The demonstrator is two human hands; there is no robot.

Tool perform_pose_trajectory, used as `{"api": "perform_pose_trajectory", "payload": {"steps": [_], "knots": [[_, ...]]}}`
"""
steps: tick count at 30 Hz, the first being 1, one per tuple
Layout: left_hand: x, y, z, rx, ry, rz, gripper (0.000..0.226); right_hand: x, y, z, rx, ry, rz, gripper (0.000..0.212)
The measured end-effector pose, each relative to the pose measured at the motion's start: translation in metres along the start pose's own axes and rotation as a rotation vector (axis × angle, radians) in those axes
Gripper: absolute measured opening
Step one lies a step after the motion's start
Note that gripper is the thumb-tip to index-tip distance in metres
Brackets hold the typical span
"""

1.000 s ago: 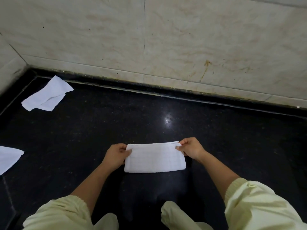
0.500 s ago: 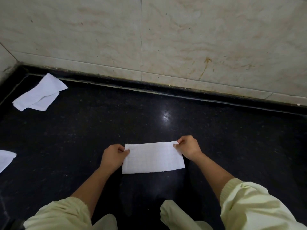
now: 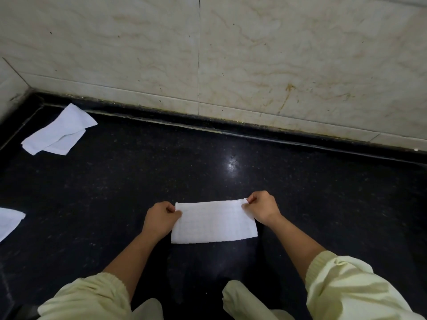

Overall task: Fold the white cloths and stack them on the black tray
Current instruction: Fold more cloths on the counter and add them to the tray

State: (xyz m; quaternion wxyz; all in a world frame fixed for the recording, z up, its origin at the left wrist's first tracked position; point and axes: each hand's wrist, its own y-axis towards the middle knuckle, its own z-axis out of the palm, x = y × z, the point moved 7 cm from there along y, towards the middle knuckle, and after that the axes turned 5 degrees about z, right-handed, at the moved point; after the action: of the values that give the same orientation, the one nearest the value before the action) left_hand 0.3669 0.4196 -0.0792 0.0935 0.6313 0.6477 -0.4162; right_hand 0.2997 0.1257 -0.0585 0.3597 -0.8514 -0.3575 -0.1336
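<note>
so far one white cloth lies folded at 6 o'clock, its far corners pinched by the left hand and right hand, while a loose cloth at 9 o'clock and a rumpled cloth at 10 o'clock look unfolded, nothing stacked yet.

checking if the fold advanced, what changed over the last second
Nothing visibly changed. The left hand and right hand still pinch the far corners of the folded white cloth; the back-left cloth and left-edge cloth have not moved.

Beige marble wall, black speckled surface — glossy, light glare
</note>
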Motion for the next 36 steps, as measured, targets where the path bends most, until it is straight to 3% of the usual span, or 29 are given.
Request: {"api": "perform_pose_trajectory", "payload": {"steps": [5,9,15,22,28,33,36], "knots": [[-0.001,-0.002,-0.002,-0.028,0.033,0.022,0.019,-0.006,0.0,-0.002,-0.057,-0.034,0.019,0.007],[-0.011,-0.015,-0.008,-0.126,0.186,0.143,0.027,-0.001,-0.01,-0.008,-0.146,-0.06,-0.088,0.013],[-0.017,-0.047,0.017,0.018,0.277,0.376,0.028,0.001,-0.04,0.021,0.057,-0.058,-0.264,0.02],[0.007,-0.053,0.018,0.06,0.265,0.332,0.028,-0.03,-0.05,0.022,0.077,-0.096,-0.192,0.018],[0.016,-0.051,0.011,0.078,0.035,0.285,0.02,-0.035,-0.049,0.018,0.048,-0.089,-0.086,0.009],[0.021,-0.046,0.008,0.109,-0.119,0.216,0.032,-0.027,-0.05,0.016,0.006,-0.177,0.035,0.021],[0.023,-0.045,0.009,0.126,-0.184,0.184,0.035,-0.026,-0.049,0.015,-0.048,-0.157,0.067,0.044]]}}
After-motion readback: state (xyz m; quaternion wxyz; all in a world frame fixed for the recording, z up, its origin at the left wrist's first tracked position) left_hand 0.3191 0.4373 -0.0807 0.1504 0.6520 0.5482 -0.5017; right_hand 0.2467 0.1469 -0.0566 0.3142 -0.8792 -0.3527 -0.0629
